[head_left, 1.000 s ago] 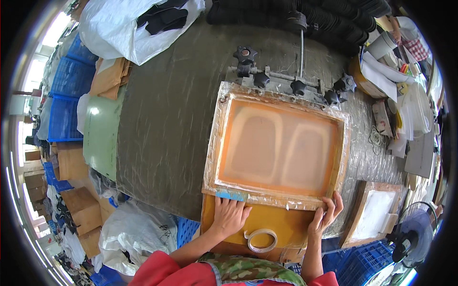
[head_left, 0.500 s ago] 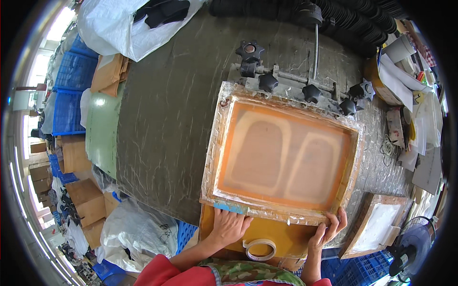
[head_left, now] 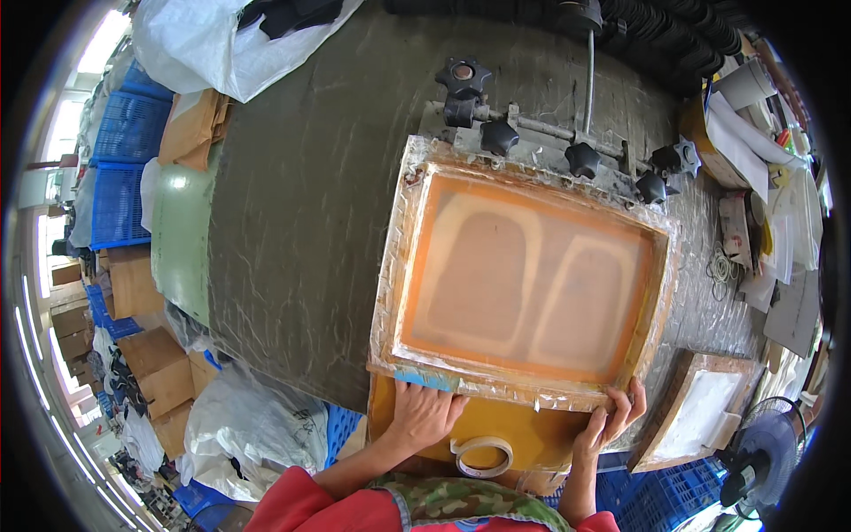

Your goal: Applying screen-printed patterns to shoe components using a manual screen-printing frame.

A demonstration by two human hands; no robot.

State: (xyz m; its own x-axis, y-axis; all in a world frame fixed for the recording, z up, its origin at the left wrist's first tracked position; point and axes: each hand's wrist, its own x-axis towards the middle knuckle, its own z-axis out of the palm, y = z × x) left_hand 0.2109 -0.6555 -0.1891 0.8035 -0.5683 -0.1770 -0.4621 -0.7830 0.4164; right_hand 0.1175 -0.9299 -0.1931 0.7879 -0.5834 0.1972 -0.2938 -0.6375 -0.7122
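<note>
The bench (head_left: 292, 222) has a dark grey-green top, scuffed with pale streaks, its right part looking shiny and crinkled. A white woven sack (head_left: 191, 53) sits at its far left, and stacked black pieces (head_left: 665, 40) line the far right. Nearer stands a metal hinge clamp (head_left: 550, 131) with black star knobs (head_left: 582, 160), beside the wooden screen-printing frame (head_left: 532, 279), which overlaps a mustard board (head_left: 523, 430) at the front. Along the right are a box of papers (head_left: 700, 133), coiled cord (head_left: 722, 266) and a smaller wooden frame (head_left: 669, 403).
</note>
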